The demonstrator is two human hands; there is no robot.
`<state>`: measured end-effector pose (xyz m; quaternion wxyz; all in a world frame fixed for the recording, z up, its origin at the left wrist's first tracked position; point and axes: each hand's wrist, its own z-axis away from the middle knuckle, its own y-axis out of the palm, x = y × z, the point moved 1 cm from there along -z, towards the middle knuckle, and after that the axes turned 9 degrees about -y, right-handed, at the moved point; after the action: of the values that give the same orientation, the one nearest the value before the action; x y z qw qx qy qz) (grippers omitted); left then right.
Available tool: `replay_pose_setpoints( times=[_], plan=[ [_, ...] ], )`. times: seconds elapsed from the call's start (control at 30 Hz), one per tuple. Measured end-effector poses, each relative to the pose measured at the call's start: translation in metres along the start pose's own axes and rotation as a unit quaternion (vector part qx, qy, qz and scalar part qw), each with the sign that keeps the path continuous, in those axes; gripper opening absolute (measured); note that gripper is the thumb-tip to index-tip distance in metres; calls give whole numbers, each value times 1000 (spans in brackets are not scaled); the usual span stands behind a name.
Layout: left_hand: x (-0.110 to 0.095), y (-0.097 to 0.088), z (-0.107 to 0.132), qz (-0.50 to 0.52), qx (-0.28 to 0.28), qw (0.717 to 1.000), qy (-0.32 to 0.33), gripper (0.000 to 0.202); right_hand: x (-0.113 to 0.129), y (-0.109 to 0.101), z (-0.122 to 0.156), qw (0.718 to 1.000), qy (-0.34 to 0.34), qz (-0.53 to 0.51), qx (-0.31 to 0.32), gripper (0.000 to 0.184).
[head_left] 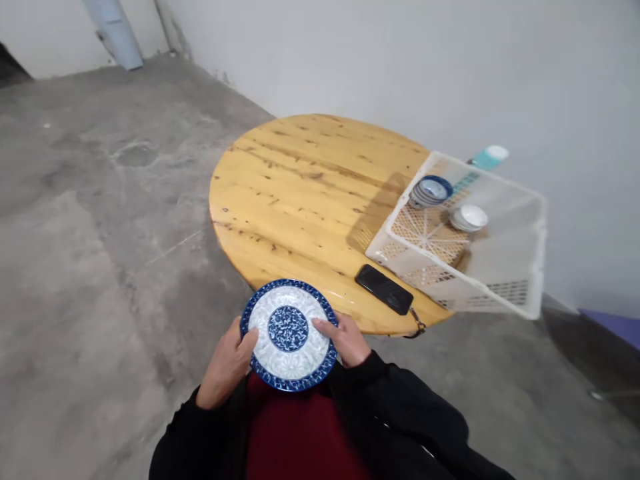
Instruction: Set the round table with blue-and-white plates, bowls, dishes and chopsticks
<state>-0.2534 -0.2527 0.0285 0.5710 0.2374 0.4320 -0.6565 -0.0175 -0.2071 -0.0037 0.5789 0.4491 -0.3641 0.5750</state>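
Note:
I hold a blue-and-white patterned plate (289,333) in front of my chest, just off the near edge of a round wooden table (300,193). My left hand (226,365) grips the plate's left rim, thumb on top. On the right rim sits my right hand (345,340), thumb resting on the plate's face and fingers under it. The plate is tilted slightly toward me.
A white plastic crate (500,280) sits on the table's right side, overhanging the edge, with a stack of blue-rimmed bowls (431,191) and a stack of white bowls (469,217) inside. A black phone (384,289) lies near the table's front edge. Concrete floor spreads to the left; a white wall stands behind.

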Motion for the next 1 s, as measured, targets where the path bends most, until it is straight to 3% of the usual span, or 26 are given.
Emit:
replay_pose_setpoints(
  times=[0.13, 0.3, 0.5, 0.73, 0.87, 1.0],
  plan=[
    [7, -22, -14, 43, 13, 999, -15, 45, -2, 28, -19, 1000, -14, -6, 8, 49],
    [-1, -42, -51, 45, 28, 999, -13, 43, -3, 52, -52, 999, -33, -11, -20, 43],
    [-23, -67, -138, -3, 68, 998, 2, 38, -8, 76, -113, 996, -29, 6, -89, 38],
    [-73, -90, -240, -63, 147, 987, 3, 50, -3, 103, -187, 983, -21, 28, -179, 38],
    [-93, -98, -285, -75, 157, 985, 4, 50, 9, 117, -218, 973, -46, 7, -224, 37],
    [-108, -97, -319, -74, 177, 981, 18, 50, 18, 124, -234, 960, -26, 26, -277, 37]
  ],
)
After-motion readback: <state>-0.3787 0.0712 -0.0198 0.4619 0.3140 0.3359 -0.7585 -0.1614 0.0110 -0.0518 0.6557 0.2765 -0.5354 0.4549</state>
